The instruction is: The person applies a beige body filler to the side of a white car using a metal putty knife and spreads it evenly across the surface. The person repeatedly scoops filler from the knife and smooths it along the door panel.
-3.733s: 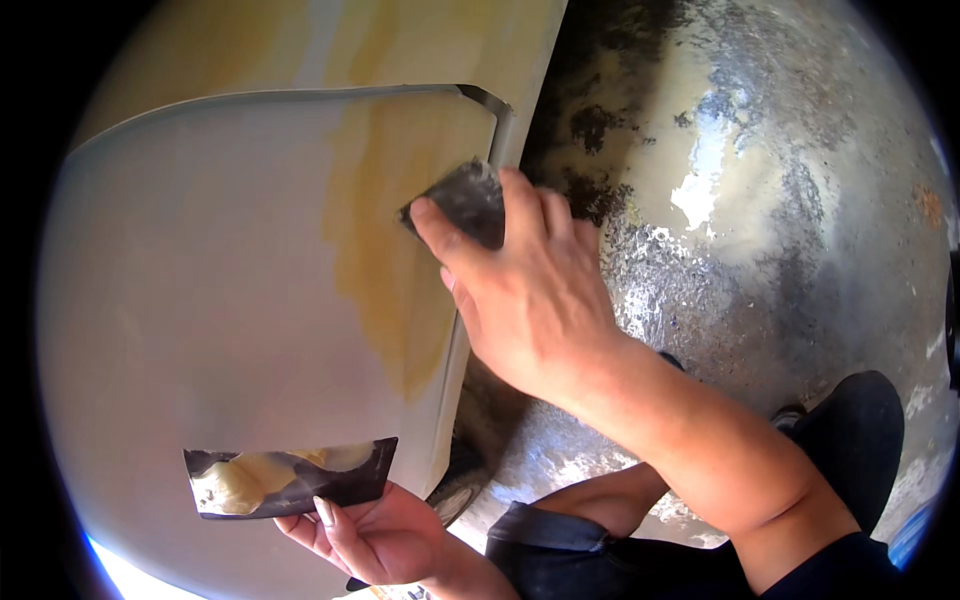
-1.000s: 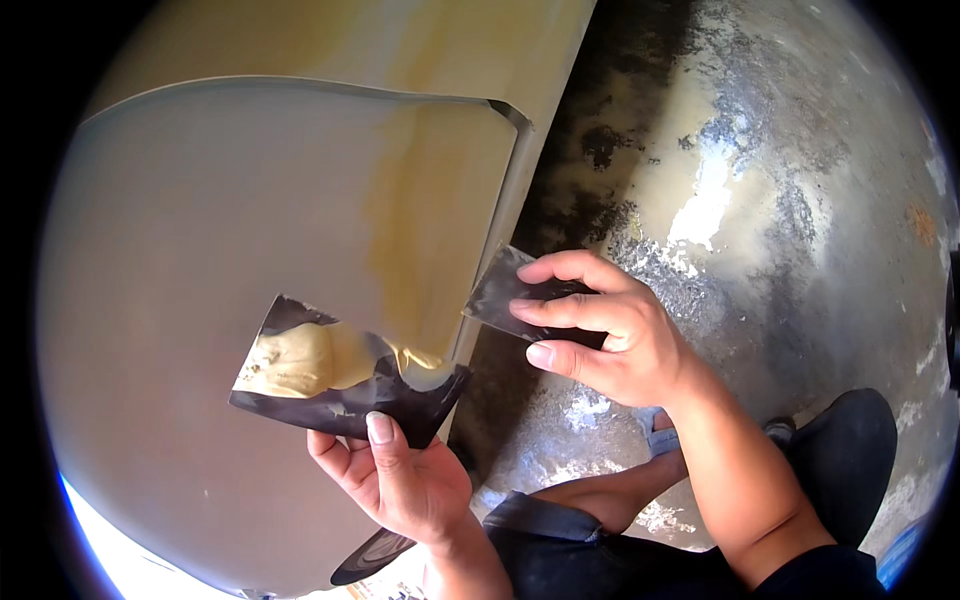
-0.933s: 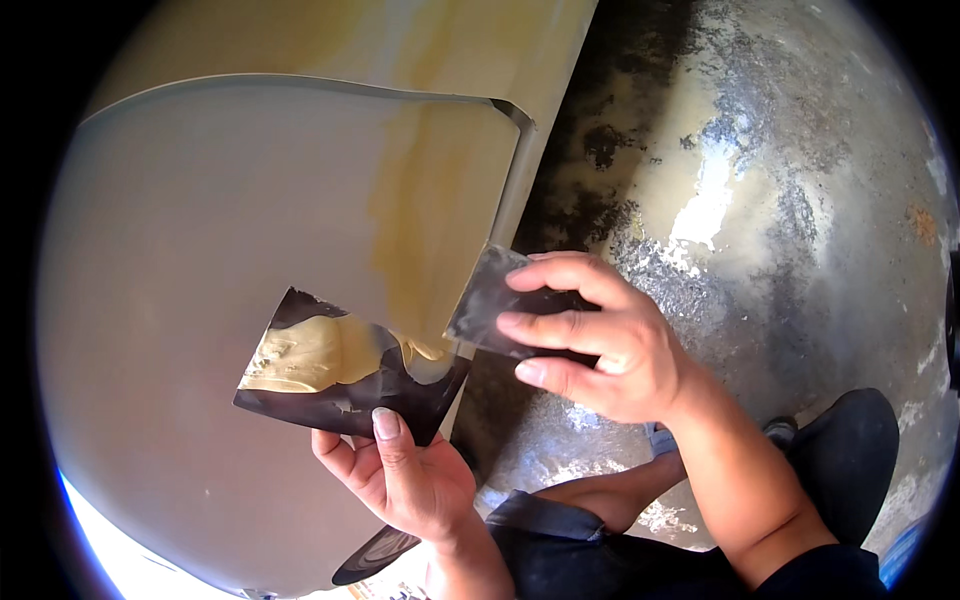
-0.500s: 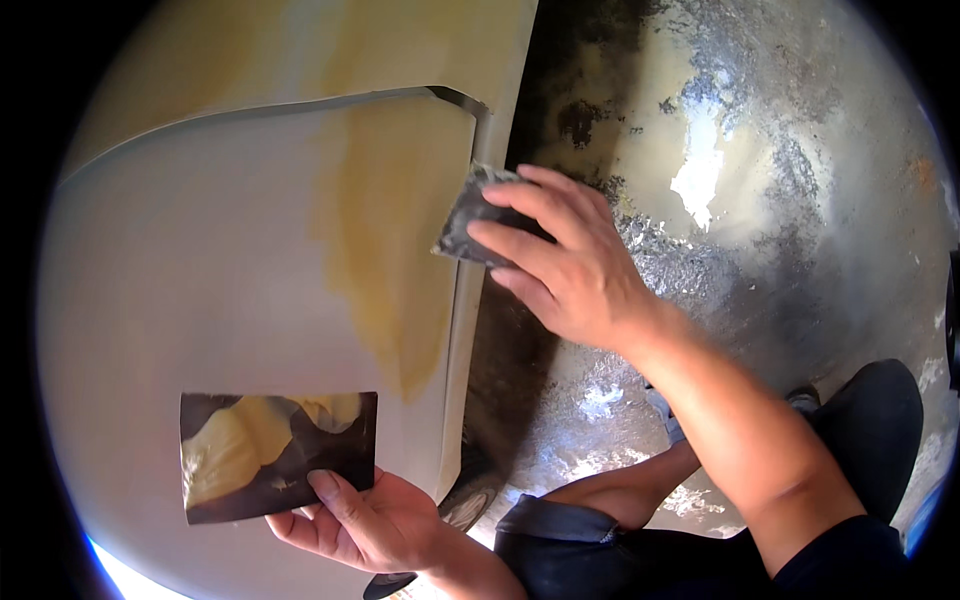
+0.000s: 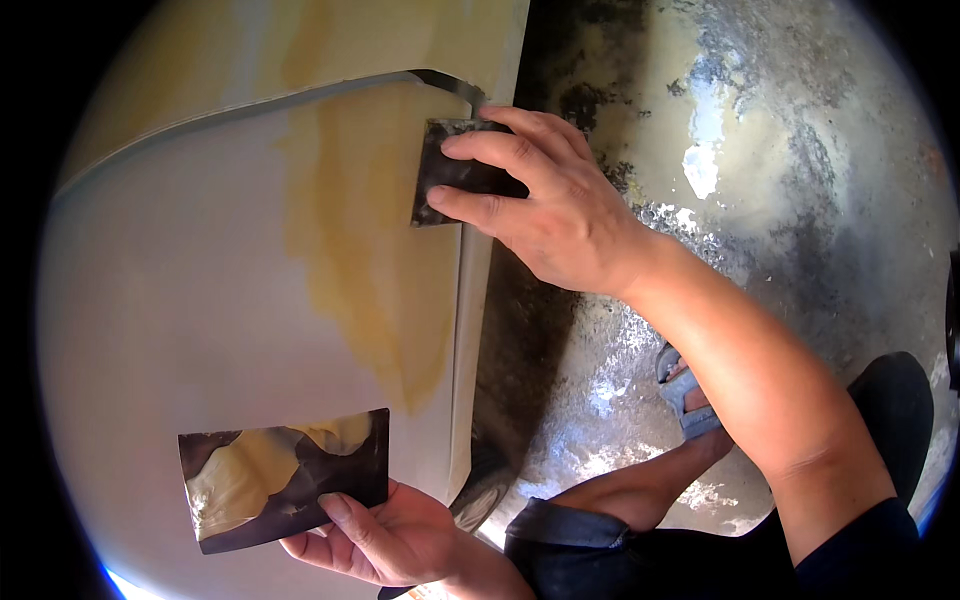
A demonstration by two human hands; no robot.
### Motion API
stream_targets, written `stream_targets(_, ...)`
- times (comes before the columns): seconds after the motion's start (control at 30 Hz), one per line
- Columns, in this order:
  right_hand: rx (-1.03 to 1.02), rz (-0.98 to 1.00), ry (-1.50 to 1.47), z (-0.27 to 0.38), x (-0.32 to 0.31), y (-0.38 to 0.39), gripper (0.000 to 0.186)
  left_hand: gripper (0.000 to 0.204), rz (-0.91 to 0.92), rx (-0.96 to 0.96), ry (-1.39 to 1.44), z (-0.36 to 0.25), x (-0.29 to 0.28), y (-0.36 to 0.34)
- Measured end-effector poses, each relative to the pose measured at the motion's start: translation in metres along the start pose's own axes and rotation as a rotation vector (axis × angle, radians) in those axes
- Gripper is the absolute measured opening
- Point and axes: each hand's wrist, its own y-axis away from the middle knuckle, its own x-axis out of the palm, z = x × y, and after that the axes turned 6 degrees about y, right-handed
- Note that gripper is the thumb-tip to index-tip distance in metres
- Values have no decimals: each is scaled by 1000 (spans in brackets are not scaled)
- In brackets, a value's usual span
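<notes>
My left hand (image 5: pixel 390 535) pinches a dark rectangular putty board (image 5: pixel 345 478) at its near right corner, thumb on top. Pale yellow body filler (image 5: pixel 238 478) lies in a smeared lump on that board. My right hand (image 5: pixel 565 200) grips a dark, thin putty spreader (image 5: pixel 482 178), fingers spread over its face. The spreader lies over the right edge of a light grey car-like panel (image 5: pixel 150 300), near the panel's upper corner; whether its edge presses on the surface cannot be told. A yellowish filler patch (image 5: pixel 365 290) runs down the panel left of the spreader.
A curved gap (image 5: pixel 270 105) parts the lower panel from an upper one, which also carries yellowish streaks. To the right is a stained, patchy concrete floor (image 5: pixel 760 270). My bent leg (image 5: pixel 640 475) and a sandalled foot (image 5: pixel 690 395) are below my right forearm.
My right hand has moved up and left with the spreader, which now overlaps the panel edge more. The putty board has sunk slightly and tilted, its right side higher.
</notes>
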Motion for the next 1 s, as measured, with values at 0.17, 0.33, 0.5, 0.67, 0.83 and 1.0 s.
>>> stream_targets(0.17, -28, -24, -60, 6, -9, -7, 37, 42, -6, -19, -24, -1, -2, -1)
stream_targets(0.33, -37, 19, -16, 0, -6, -3, 36, 41, -60, -17, 2, -2, 4, 1)
stream_targets(0.5, -20, 20, -55, 17, -12, 6, 33, 43, -67, -48, -6, -5, 1, -1)
stream_targets(0.67, -35, 4, -48, 21, -2, 5, 29, 44, -102, -67, -44, -7, 3, 0)
stream_targets(0.83, 44, 134, 4, 18, -9, 21, 30, 43, -88, -62, 10, -8, 0, 1)
stream_targets(1.0, -8, 86, -52, 29, -17, 7, 34, 44, -91, -77, -28, -8, -1, 0)
